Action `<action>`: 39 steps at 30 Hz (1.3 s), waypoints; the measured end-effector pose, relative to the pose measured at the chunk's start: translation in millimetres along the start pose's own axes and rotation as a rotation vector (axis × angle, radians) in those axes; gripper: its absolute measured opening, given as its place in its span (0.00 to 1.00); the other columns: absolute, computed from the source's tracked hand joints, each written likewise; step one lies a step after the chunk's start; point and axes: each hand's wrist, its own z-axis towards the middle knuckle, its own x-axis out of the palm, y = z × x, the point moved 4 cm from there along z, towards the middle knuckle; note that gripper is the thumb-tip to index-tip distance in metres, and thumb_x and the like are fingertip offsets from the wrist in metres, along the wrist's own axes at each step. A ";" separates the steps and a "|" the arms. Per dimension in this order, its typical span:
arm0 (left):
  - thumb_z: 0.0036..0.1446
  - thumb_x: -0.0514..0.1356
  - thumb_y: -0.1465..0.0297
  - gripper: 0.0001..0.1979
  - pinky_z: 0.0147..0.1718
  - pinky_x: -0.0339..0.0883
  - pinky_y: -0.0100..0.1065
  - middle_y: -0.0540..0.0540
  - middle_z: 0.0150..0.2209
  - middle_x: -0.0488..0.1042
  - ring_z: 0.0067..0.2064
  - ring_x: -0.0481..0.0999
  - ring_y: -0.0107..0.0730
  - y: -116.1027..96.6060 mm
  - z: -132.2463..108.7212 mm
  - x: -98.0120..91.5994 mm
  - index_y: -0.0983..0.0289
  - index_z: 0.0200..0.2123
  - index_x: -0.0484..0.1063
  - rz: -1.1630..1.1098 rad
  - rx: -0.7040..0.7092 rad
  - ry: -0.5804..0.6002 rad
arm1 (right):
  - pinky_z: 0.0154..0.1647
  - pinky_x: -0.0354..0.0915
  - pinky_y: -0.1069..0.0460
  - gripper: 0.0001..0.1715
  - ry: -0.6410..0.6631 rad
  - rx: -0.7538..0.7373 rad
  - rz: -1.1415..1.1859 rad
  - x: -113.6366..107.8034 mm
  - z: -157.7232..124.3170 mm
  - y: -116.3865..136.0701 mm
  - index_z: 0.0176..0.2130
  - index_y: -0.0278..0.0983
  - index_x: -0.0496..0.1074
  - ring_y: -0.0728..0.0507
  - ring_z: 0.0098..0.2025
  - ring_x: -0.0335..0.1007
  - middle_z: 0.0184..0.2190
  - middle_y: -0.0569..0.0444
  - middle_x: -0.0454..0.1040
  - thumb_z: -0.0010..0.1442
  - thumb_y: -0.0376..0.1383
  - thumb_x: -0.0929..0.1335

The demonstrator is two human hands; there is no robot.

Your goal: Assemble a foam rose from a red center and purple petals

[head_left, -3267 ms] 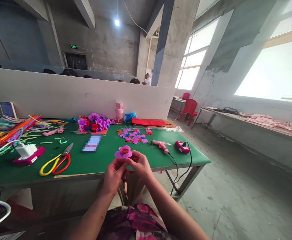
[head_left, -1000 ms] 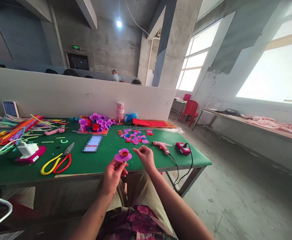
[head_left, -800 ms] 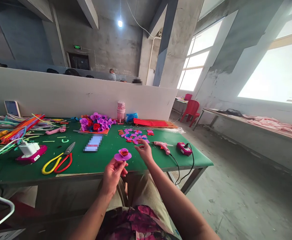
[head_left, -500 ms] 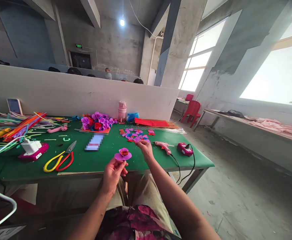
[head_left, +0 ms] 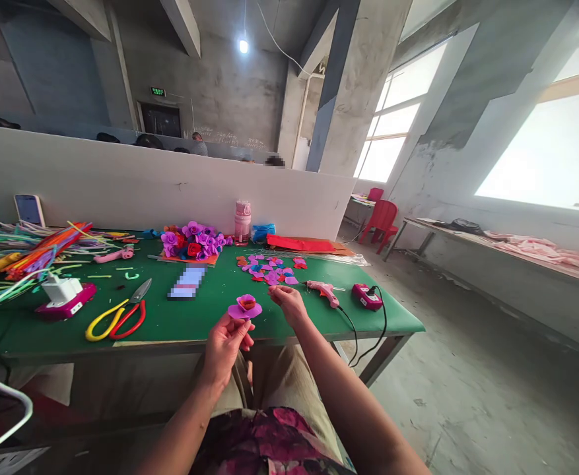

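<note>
Between the fingers of my left hand (head_left: 226, 346) is a purple paper flower (head_left: 245, 307) with an orange-red centre, held upright just above the table's front edge. My right hand (head_left: 289, 303) is pinched closed to the right of the flower and apart from it; whatever its fingertips hold is too small to make out. Just beyond that hand lie scattered purple, red and blue petals (head_left: 269, 267). A pink glue gun (head_left: 323, 290) rests on the green table (head_left: 170, 323) to the right of my right hand.
Yellow-and-red-handled scissors (head_left: 121, 320) and a blurred phone (head_left: 187, 282) lie left. Behind them are a bunch of finished flowers (head_left: 194, 241) and a pink bottle (head_left: 242, 221). Pipe cleaners (head_left: 46, 247) pile up at far left. A power socket (head_left: 367, 296) with a cord sits right.
My right hand has drawn back slightly from the petals, toward me, its fingers still pinched. My left hand and the flower have hardly moved.
</note>
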 end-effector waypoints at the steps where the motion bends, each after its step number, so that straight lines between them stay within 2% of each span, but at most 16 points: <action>1: 0.48 0.67 0.62 0.13 0.19 0.63 0.26 0.51 0.26 0.76 0.21 0.70 0.23 0.1 -0.1 -0.1 0.65 0.31 0.70 -0.002 -0.001 0.000 | 0.33 0.67 0.51 0.17 0.011 0.007 0.013 -0.3 -0.6 -1.5 0.26 0.34 0.79 0.45 0.30 0.73 0.25 0.50 0.78 0.37 0.43 0.76; 7: 0.49 0.67 0.62 0.14 0.19 0.63 0.26 0.51 0.27 0.76 0.21 0.70 0.23 2.3 0.0 0.2 0.65 0.32 0.70 -0.002 -0.007 0.004 | 0.38 0.68 0.50 0.23 0.064 0.017 0.059 -0.5 -3.7 -8.2 0.29 0.34 0.80 0.45 0.31 0.74 0.27 0.50 0.79 0.33 0.46 0.79; 15: 0.48 0.67 0.62 0.14 0.19 0.63 0.27 0.51 0.27 0.76 0.21 0.70 0.24 3.9 -0.4 0.2 0.65 0.32 0.69 -0.005 -0.017 0.008 | 0.37 0.68 0.49 0.22 0.049 0.016 0.049 2.1 -6.9 -9.0 0.28 0.35 0.80 0.45 0.29 0.73 0.25 0.50 0.78 0.35 0.47 0.78; 22: 0.48 0.67 0.61 0.15 0.19 0.63 0.27 0.51 0.26 0.76 0.20 0.70 0.24 3.3 -0.7 0.8 0.65 0.31 0.70 -0.005 -0.019 0.005 | 0.32 0.64 0.52 0.20 0.004 -0.023 -0.002 -2.0 -8.6 -5.9 0.28 0.35 0.79 0.48 0.27 0.69 0.25 0.52 0.77 0.38 0.46 0.77; 30: 0.48 0.67 0.61 0.14 0.19 0.63 0.27 0.51 0.27 0.76 0.20 0.70 0.24 5.5 -0.7 0.6 0.65 0.31 0.69 0.007 -0.025 0.019 | 0.28 0.63 0.52 0.25 -0.011 -0.035 -0.098 1.6 -7.6 -7.4 0.28 0.34 0.79 0.49 0.23 0.66 0.25 0.49 0.78 0.43 0.53 0.72; 35: 0.48 0.66 0.62 0.13 0.19 0.63 0.26 0.51 0.26 0.76 0.20 0.70 0.24 4.5 -0.5 -0.5 0.65 0.31 0.70 0.011 -0.027 0.005 | 0.31 0.63 0.51 0.16 -0.096 -0.129 -0.228 -4.2 -5.6 -4.5 0.23 0.36 0.75 0.47 0.25 0.65 0.20 0.54 0.73 0.44 0.47 0.71; 39: 0.48 0.66 0.62 0.13 0.18 0.63 0.25 0.51 0.26 0.76 0.20 0.70 0.23 2.9 0.0 -1.2 0.65 0.32 0.71 0.007 -0.017 -0.014 | 0.37 0.63 0.51 0.06 -0.140 -0.224 -0.338 -10.8 -8.3 4.5 0.21 0.40 0.75 0.44 0.34 0.67 0.28 0.55 0.75 0.44 0.38 0.68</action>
